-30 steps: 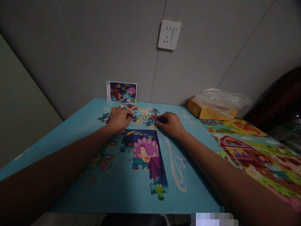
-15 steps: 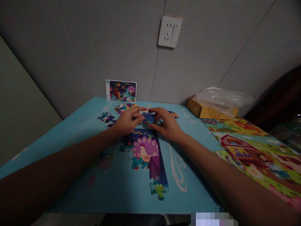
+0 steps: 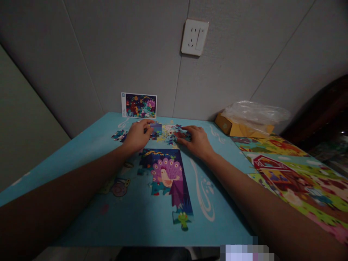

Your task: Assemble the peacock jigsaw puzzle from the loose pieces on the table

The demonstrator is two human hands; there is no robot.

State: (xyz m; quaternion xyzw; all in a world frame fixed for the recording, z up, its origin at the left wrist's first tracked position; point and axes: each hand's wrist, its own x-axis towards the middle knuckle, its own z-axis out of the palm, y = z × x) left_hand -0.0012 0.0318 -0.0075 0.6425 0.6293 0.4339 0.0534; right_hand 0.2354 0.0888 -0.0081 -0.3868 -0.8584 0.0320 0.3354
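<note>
My left hand (image 3: 138,136) is at the back of the table with thumb and forefinger closed on a blue-purple puzzle piece (image 3: 156,127). My right hand (image 3: 199,141) curls its thumb and fingers around dark and reddish puzzle pieces (image 3: 179,134). Between both hands, several loose pieces (image 3: 168,135) are smeared by motion. Nearer to me lies a joined section of puzzle (image 3: 165,174) showing a purple peacock, with a frog piece (image 3: 183,219) at its lower end. A few dark pieces (image 3: 119,135) lie left of my left hand.
A picture card (image 3: 140,105) of the puzzle leans on the wall under a socket (image 3: 195,37). On the right stand a yellow box (image 3: 239,129) with clear plastic (image 3: 252,112) on it and a colourful farm puzzle (image 3: 299,181). The blue table (image 3: 89,214) carries printed drawings.
My hands have moved apart, left hand leftward and right hand slightly rightward. The blue piece has shifted left with my left hand, and the loose pieces between them now show.
</note>
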